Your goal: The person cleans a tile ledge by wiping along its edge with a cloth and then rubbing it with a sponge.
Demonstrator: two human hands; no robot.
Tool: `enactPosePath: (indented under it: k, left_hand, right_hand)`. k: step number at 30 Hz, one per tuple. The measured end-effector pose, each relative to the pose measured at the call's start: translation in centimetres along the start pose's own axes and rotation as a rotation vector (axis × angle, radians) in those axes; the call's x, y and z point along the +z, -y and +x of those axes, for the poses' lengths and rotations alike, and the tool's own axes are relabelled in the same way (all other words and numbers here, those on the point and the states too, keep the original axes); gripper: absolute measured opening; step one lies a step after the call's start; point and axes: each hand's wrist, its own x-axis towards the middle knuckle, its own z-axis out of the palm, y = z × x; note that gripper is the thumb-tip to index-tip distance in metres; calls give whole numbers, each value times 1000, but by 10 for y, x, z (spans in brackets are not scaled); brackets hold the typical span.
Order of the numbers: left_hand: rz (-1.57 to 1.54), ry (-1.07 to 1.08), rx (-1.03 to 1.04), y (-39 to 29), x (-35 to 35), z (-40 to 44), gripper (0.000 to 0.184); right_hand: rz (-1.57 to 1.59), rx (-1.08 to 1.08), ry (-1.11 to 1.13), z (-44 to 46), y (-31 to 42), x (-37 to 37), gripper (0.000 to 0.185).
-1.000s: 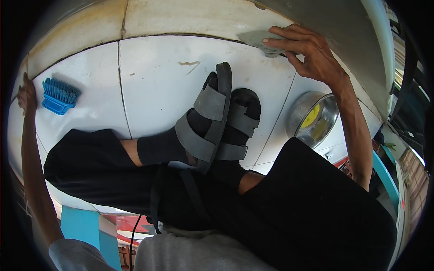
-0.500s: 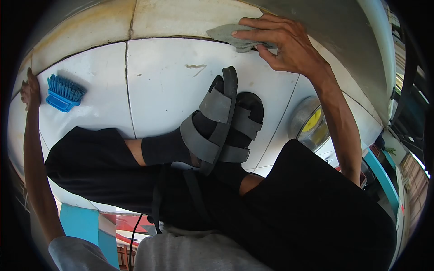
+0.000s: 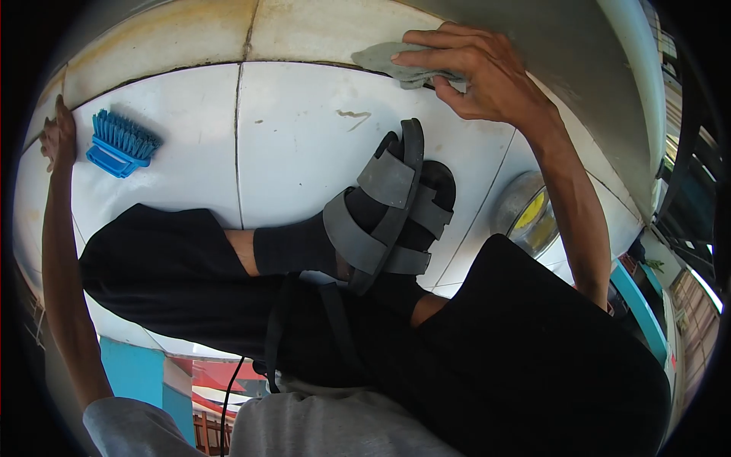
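Observation:
A grey-green cloth is in my right hand, with the fingers and thumb closed on it. It lies against the dark joint where the white floor tiles meet the stained wall tiles. At the far left, my left hand rests on the tiles near the same edge, fingers apart and nothing held. Close beside that hand, a blue scrubbing brush lies on the floor with its bristles facing the wall.
My crossed feet in dark sandals take up the middle. A metal bowl with something yellow inside stands to the right, partly behind my forearm. A large grey surface curves along the upper right. Brown marks spot the floor.
The view has shifted, so the floor, brush and feet appear farther right. My right hand and cloth have come slightly leftward along the joint, closer to the upright tile seam.

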Motion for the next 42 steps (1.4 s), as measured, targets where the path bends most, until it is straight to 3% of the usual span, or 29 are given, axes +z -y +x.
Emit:
enactPosePath:
  k: [6,7,10,17,23,31,40,42]
  left_hand:
    - [41,57,20,16,17,18,104]
    - [-15,83,-96,-29,-21,-18,103]
    - [-17,46,-116,-31,-19,-18,102]
    - [-13,30,-111,-36,-23,-23,102]
    - [-12,59,-97,-38,-27,-27,102]
    - [-27,38,-87,-41,-28,-28,105]
    - [-16,73,-114,-41,-31,-30,104]
    - [-44,109,13,-43,-38,-38,102]
  right_hand:
    - [-12,45,90,-33,-16,-18,49]
    - [-10,93,118,-38,-21,-19,49]
    - [15,75,78,-31,-18,-13,49]
    - [-6,-123,-42,59,22,-2,50]
    - [-17,-21,41,-17,-10,-15,48]
    - [38,-35,-34,57,22,0,48]
    - [65,135,119,-52,-20,-23,53]
    - [44,150,114,-53,-20,-18,53]
